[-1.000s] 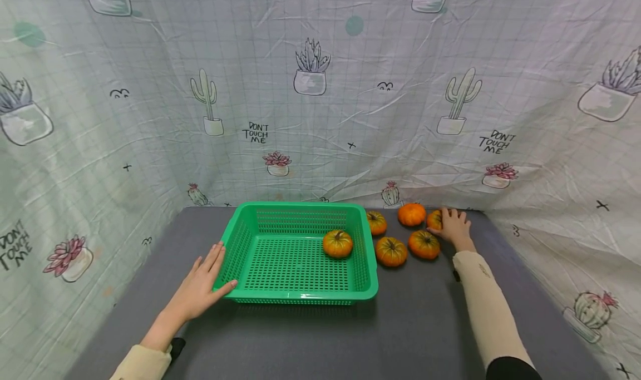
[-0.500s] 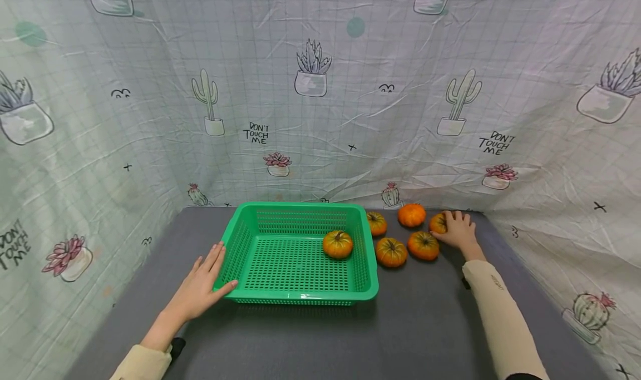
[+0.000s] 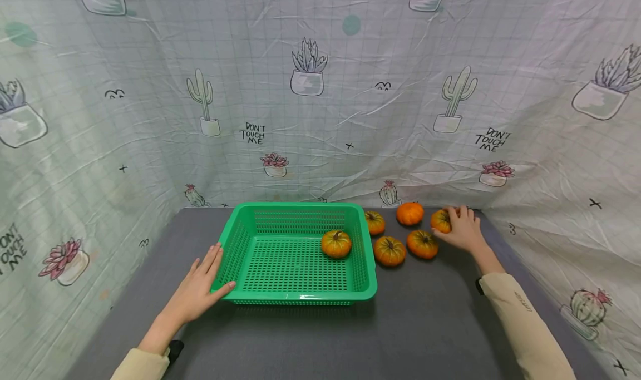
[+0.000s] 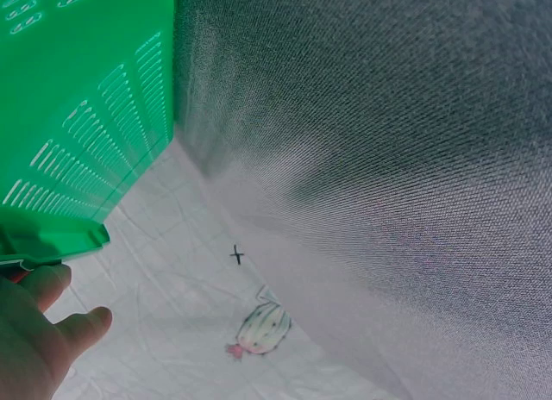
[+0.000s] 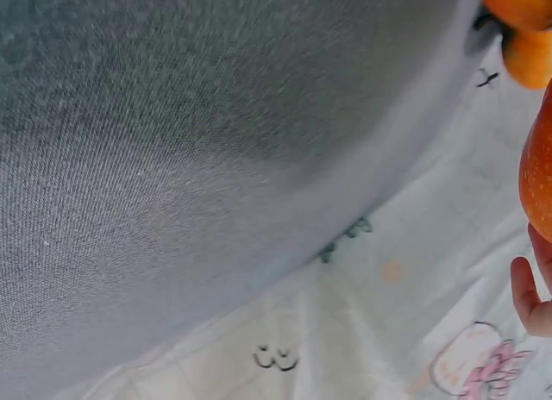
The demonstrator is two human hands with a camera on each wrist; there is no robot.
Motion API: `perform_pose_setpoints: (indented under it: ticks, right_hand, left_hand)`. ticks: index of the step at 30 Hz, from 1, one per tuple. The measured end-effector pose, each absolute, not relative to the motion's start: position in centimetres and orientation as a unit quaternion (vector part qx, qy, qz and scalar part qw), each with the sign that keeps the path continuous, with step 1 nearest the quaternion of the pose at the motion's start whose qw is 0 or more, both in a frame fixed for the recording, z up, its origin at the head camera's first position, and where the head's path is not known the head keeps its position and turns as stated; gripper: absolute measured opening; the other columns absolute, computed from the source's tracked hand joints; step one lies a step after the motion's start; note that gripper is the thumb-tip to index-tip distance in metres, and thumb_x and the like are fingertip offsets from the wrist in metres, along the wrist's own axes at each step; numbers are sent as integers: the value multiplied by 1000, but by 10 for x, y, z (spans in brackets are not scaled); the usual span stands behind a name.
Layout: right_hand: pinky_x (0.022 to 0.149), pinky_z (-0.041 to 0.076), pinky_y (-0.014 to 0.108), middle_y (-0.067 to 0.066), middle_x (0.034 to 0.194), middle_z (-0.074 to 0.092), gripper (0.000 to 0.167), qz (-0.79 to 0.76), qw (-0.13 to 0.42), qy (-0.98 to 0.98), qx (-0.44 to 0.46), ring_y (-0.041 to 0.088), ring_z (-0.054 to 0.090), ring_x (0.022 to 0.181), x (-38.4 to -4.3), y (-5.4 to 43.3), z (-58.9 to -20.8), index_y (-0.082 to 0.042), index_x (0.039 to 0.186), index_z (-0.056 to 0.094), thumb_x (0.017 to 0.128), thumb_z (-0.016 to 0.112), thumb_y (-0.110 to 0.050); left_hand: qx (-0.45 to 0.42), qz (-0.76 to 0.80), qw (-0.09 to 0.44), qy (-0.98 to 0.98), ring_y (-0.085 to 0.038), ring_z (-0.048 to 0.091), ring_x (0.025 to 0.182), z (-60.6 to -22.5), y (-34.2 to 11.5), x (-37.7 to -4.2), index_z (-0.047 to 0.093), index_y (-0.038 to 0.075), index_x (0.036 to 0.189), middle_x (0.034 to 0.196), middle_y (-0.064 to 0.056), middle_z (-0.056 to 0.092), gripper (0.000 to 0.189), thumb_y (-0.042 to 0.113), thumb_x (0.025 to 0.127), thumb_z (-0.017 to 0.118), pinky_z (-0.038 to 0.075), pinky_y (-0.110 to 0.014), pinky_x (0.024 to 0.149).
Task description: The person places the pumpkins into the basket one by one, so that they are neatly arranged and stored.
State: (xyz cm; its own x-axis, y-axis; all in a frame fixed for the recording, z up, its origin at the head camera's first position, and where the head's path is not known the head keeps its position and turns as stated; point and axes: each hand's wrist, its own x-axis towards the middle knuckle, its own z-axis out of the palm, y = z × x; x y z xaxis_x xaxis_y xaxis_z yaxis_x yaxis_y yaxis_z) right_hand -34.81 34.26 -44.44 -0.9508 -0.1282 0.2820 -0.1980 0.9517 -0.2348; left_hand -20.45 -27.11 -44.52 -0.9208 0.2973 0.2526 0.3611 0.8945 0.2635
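Note:
My left hand (image 3: 195, 288) lies with straight fingers along the left rim of a green plastic basket (image 3: 295, 296), its thumb at the front left corner. In the left wrist view, fingers (image 4: 84, 329) show beside the basket's rim (image 4: 56, 236). At the back right, my right hand (image 3: 463, 228) grips a small orange pumpkin (image 3: 440, 221) from its right side, covering part of it. That pumpkin (image 5: 539, 171) is cut off at the edge of the right wrist view, fingers against it. Another small pumpkin (image 3: 336, 243) sits inside the basket, toward its right wall.
Several more small pumpkins stand right of the basket: one at the back (image 3: 410, 213), one in front of it (image 3: 423, 244), one nearer the basket (image 3: 389, 251) and one partly behind its rim (image 3: 374, 222). A cactus-print cloth (image 3: 310, 124) hangs behind the grey table (image 3: 310, 341).
My right hand and the pumpkin it grips have shifted slightly right, away from the other pumpkins, and the right forearm has swung outward. The left hand and basket stay put.

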Motion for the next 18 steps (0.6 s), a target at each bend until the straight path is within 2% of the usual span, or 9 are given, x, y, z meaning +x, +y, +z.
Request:
perform_pose_setpoints:
  ticks: [7,18]
  right_hand:
    - [71,27,51,27,117,42,67,132,157,-972,112,42,33,99,-331,325,-438,-1,123,41,77,63,-44]
    - [69,30,45,17,109,51,61,139,212,-952,173,34,39,92,-307,296,-440,-7,118,49,73,67,-43]
  left_hand:
    - [-170,-157,103,-967,-36,14,137,-445,-271,-205,17,-1,142,149,-18,13,83,46,85,53,18,-59,103]
    - [-171,-157,103,-967,-35,13,137,-447,-271,-205,16,-1,142,149,-17,12,83,46,85,53,17,-59,103]
